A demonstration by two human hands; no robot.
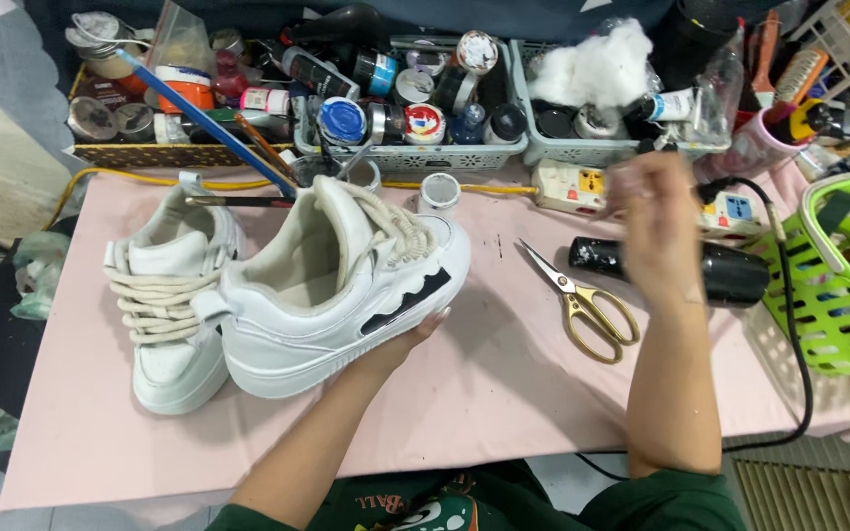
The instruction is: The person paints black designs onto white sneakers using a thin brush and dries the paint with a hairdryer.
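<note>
Risk lies centre-frame: left hand (400, 344) props the white sneaker (341, 285) tilted from beneath, so it may tip. Right hand (656, 231), blurred, fingers loosely curled and empty, could knock the scissors (582, 305).

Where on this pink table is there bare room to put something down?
Bare pink cloth lies along the near edge, between the held sneaker and the scissors, and left of the second sneaker. The back, with its baskets, is crowded.

Labelled paint jars (342, 120) in rear baskets (415, 157)
</note>
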